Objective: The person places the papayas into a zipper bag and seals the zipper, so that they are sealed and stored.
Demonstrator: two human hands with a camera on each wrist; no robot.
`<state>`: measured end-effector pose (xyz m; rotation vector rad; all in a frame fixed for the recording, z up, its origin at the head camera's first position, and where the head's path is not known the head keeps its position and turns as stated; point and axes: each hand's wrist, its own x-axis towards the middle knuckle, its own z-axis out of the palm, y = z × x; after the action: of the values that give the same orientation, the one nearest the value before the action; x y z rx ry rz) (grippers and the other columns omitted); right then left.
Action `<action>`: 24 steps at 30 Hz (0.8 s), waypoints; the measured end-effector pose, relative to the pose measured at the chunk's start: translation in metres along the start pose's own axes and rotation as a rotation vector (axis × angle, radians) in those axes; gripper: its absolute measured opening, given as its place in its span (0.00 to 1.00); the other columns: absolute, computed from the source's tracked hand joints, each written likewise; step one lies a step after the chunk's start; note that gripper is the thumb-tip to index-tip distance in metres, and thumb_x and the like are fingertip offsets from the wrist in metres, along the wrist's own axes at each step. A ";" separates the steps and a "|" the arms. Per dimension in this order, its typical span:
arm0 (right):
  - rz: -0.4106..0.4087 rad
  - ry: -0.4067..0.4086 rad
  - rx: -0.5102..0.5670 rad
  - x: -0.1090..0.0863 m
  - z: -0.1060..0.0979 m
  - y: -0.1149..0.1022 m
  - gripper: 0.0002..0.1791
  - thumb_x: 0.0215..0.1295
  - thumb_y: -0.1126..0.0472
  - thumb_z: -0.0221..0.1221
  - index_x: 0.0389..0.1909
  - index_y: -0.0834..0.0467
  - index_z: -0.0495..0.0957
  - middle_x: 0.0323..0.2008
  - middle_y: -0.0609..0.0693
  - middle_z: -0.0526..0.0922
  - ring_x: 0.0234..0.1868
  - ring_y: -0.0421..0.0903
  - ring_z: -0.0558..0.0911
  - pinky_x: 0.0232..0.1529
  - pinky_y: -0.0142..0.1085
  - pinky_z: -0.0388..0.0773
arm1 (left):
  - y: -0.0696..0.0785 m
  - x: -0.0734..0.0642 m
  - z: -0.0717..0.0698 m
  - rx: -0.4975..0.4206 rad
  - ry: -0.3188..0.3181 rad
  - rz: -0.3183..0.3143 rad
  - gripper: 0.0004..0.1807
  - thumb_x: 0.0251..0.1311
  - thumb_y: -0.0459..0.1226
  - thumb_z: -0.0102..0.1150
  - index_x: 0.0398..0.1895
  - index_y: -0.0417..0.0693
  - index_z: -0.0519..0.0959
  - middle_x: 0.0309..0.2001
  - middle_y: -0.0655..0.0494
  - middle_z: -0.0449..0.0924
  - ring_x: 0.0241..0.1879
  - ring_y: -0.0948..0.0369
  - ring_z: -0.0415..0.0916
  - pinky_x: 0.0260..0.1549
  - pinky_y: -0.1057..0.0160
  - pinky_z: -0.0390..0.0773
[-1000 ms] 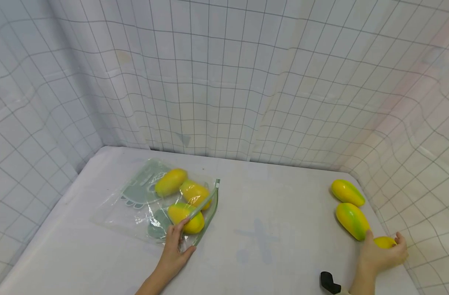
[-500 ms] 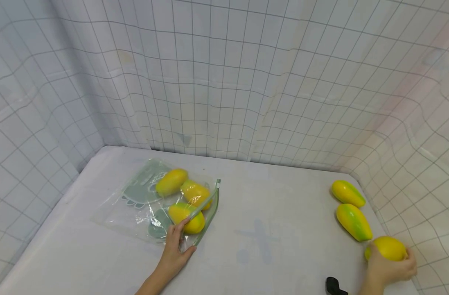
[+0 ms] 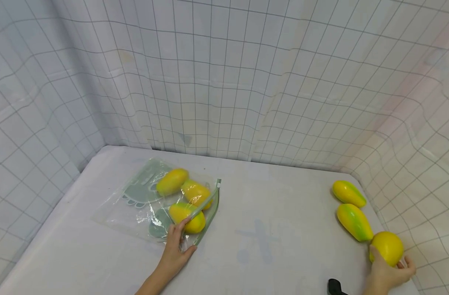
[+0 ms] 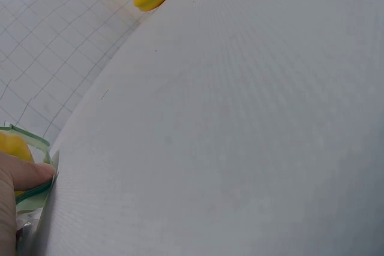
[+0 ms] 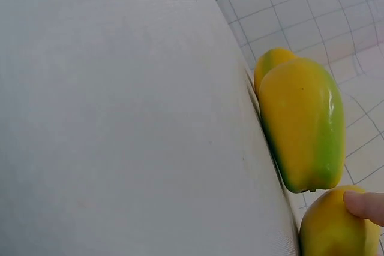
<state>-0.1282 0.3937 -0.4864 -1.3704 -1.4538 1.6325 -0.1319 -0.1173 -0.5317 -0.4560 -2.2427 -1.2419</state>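
Observation:
At the left of the head view lies a clear zip bag (image 3: 113,213) with green print and a green slider edge. Inside it rest three yellow papayas (image 3: 172,181). My left hand (image 3: 174,250) holds the bag's open mouth, fingers on the upper edge beside the nearest papaya and thumb at the lower edge. At the far right, my right hand (image 3: 388,272) grips another papaya (image 3: 388,246), thumb on its near side and fingers round the other. That papaya appears end-on. In the right wrist view the thumb (image 5: 365,205) presses on its skin; the other fingers are mostly hidden.
Two yellow-green papayas (image 3: 353,221) lie in a row behind the gripped one, along the right edge of the white table (image 3: 283,213). A black object (image 3: 335,286) sticks up beside the right forearm. Gridded white curtains (image 3: 224,82) enclose the back and sides.
My right hand has moved slightly right and toward me, and the papaya in it has come out from behind the hand and turned end-on. The left hand and bag have stayed still.

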 end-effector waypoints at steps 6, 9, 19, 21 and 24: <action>0.056 -0.007 0.105 0.000 -0.001 -0.001 0.60 0.24 0.50 0.76 0.63 0.35 0.51 0.57 0.33 0.53 0.61 0.32 0.55 0.58 0.22 0.58 | 0.000 0.000 0.000 -0.003 -0.004 -0.013 0.51 0.19 0.18 0.72 0.59 0.40 0.64 0.33 0.47 0.58 0.30 0.63 0.58 0.30 0.73 0.61; 0.075 -0.012 0.176 0.000 -0.003 0.000 0.62 0.17 0.50 0.77 0.62 0.37 0.54 0.56 0.33 0.54 0.61 0.31 0.55 0.56 0.20 0.59 | 0.000 0.000 0.000 0.001 -0.008 -0.018 0.51 0.19 0.19 0.72 0.59 0.41 0.64 0.34 0.48 0.58 0.30 0.63 0.58 0.30 0.73 0.62; 0.061 0.000 0.369 -0.001 -0.005 0.001 0.51 0.28 0.59 0.76 0.59 0.43 0.61 0.57 0.35 0.57 0.60 0.32 0.57 0.53 0.19 0.61 | 0.001 0.000 0.000 0.015 -0.023 -0.045 0.51 0.20 0.19 0.73 0.59 0.42 0.64 0.34 0.49 0.58 0.31 0.63 0.58 0.30 0.73 0.63; 0.053 0.002 0.382 -0.002 -0.005 -0.002 0.51 0.28 0.59 0.76 0.60 0.43 0.61 0.59 0.36 0.56 0.61 0.32 0.57 0.52 0.18 0.62 | 0.001 0.000 0.000 0.011 -0.019 -0.039 0.51 0.20 0.19 0.72 0.59 0.42 0.64 0.34 0.49 0.58 0.31 0.64 0.58 0.30 0.73 0.62; 0.032 0.004 0.378 -0.004 -0.004 -0.008 0.51 0.29 0.59 0.76 0.60 0.43 0.61 0.59 0.35 0.55 0.62 0.33 0.57 0.52 0.19 0.62 | 0.000 0.000 0.000 0.002 -0.007 -0.013 0.52 0.18 0.19 0.72 0.59 0.41 0.64 0.33 0.48 0.58 0.31 0.64 0.58 0.30 0.73 0.62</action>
<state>-0.1249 0.3934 -0.4774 -1.1835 -1.0543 1.8101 -0.1323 -0.1172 -0.5319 -0.4469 -2.2562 -1.2467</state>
